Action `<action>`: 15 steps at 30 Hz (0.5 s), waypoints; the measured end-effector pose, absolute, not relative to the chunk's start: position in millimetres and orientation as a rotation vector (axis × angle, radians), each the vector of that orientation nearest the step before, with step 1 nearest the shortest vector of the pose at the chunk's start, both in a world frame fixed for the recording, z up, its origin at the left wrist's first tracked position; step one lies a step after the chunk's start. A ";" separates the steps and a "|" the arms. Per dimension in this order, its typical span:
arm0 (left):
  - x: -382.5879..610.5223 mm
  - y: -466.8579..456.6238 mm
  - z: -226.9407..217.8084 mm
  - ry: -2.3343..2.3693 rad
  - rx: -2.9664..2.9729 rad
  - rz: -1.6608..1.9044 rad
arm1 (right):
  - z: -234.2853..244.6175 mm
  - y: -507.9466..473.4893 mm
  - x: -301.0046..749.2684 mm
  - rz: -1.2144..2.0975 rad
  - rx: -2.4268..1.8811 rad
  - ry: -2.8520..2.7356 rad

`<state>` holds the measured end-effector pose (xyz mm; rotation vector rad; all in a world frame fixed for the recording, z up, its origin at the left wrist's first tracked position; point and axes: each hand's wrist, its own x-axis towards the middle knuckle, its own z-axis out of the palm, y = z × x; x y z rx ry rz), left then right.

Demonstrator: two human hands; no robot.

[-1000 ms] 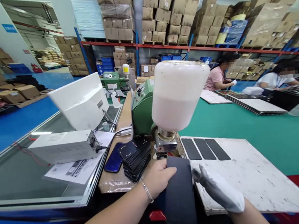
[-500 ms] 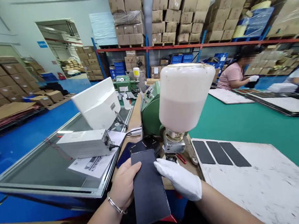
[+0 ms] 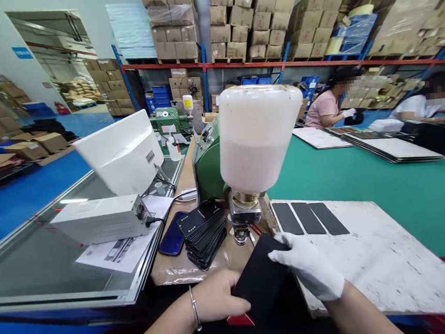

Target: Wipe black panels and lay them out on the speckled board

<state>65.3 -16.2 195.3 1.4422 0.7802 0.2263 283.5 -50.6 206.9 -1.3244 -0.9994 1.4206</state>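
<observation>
Green table (image 3: 383, 186) at far R; white board (image 3: 379, 262) set w/ its near end beside the person's R arm. Green machine (image 3: 209, 165) stands mid-bench, w/ a big bottle (image 3: 259, 138) above its metal head (image 3: 245, 214). Stack of black cases (image 3: 202, 228) sits L of the head, edges uneven. The black panel (image 3: 261, 278) is held in front of the bench, below the head in view & apart from it, top leaning R.

Bare L hand (image 3: 216, 297): thumb on the panel's face at the lower L edge, other fingers mostly hidden behind; looks clamped on it. Gloved R hand (image 3: 313, 268): thumb & fingers pinched on the upper R edge. Three dark strips (image 3: 308, 218) lie side by side on the board.

To handle it well, prob. best to grip edges only, keep bare thumb pressure light (prints), support both sides evenly so the panel doesn't flex, & keep corners clear of the head.
</observation>
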 end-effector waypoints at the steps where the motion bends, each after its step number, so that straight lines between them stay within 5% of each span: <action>1: 71.1 -11.8 196.1 0.780 1.439 0.237 | 207.8 -55.7 293.2 1.418 -1.290 -0.937; 15: 90.4 3.2 233.1 0.783 0.920 0.846 | 243.3 -51.8 299.5 1.357 -1.308 -1.042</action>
